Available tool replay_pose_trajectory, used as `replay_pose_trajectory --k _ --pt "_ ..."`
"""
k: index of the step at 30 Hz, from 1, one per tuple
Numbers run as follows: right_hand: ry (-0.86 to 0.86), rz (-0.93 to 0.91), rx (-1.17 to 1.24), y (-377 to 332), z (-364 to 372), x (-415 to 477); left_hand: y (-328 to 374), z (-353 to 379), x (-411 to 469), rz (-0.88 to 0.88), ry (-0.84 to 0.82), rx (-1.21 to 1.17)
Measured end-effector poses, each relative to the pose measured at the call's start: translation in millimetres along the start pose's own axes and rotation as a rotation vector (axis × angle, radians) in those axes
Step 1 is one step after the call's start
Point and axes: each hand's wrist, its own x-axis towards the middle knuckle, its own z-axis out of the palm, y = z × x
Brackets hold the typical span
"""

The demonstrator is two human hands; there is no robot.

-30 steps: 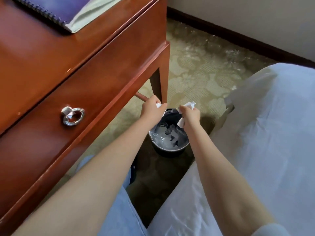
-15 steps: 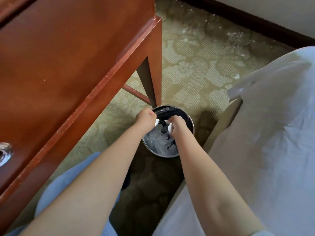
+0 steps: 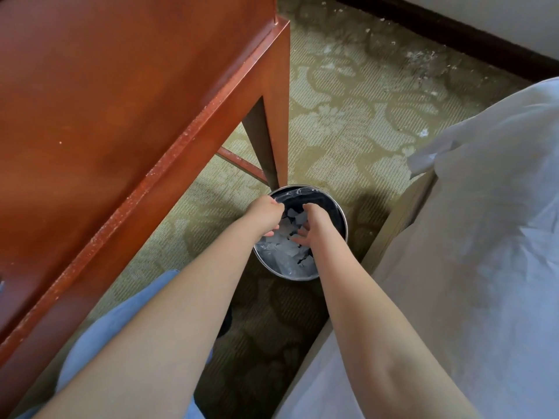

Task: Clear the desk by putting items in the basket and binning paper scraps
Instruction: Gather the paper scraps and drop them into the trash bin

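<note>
Paper scraps (image 3: 287, 252) lie crumpled inside the bin (image 3: 338, 213), heaped on its clear liner. They are judged very light, soft and easily crushed. A loose pinch at any fold would be enough, though small bits may cling to fingers or drift past the bin. Both forearms are stretched down over the bin's mouth. The right hand (image 3: 313, 228) is held just above the scraps, fingers spread, with nothing seen in them. The left hand (image 3: 266, 216) is curled over the bin's left rim; whether paper is enclosed cannot be told.
</note>
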Motion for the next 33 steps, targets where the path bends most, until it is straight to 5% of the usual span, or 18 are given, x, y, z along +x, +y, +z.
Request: replay_pose_trajectory --k 8,16,24,33 --pt "0.034 -0.104 -0.116 -3.7 -0.9 -3.8 3.4 -6.5 -11.1 0.067 0.009 0.126" --pt "0.066 -0.419 -0.305 -11.9 -5.4 -39.8 16.5 -18.6 -43.3 0.190 0.098 0.205" --pt "0.112 -0.712 -0.457 -11.0 -17.8 -107.8 26.5 -34.7 -119.5 0.452 0.284 0.055" --pt "-0.057 -0.964 -0.389 9.8 -16.6 -259.4 24.6 -80.4 -242.6 0.787 0.387 -0.138"
